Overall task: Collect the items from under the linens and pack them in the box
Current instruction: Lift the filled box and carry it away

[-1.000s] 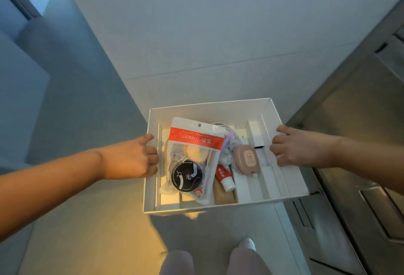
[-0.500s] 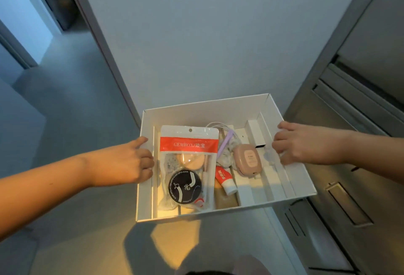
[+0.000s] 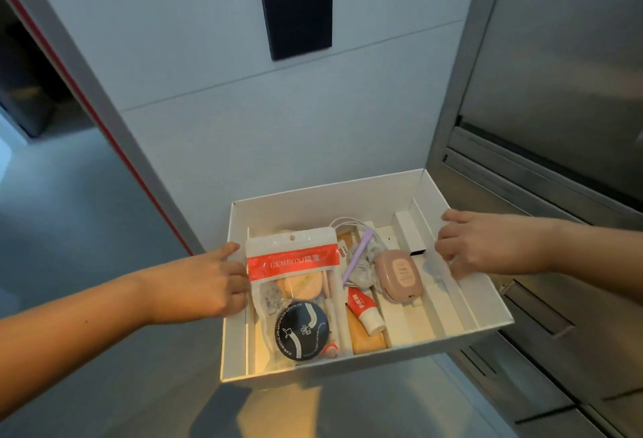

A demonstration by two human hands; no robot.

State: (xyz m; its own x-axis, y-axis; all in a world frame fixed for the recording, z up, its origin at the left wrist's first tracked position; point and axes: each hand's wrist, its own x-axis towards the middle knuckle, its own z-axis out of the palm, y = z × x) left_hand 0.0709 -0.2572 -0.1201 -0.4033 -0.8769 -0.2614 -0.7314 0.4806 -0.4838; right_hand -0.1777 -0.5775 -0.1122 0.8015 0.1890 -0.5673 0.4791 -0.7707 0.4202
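Carrying step, likely: left hand (image 3: 208, 284) grips left wall of white box (image 3: 327, 204), right hand (image 3: 480, 246) curls over right wall, box held off floor. Inside: red-banded pouch (image 3: 292, 263) at left edge, pink case (image 3: 400, 274) mid-box, tube (image 3: 363, 308) toward near edge. Keep box level, grips even, lest loose items slide.

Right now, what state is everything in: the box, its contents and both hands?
White cardboard box, lidless, held in the air.
Clear pouch with red band, lying flat inside the box.
Red-and-white tube, capped, lying down.
Pink rounded case, closed.
Left hand, grips the box's left wall.
Right hand, grips the box's right wall.
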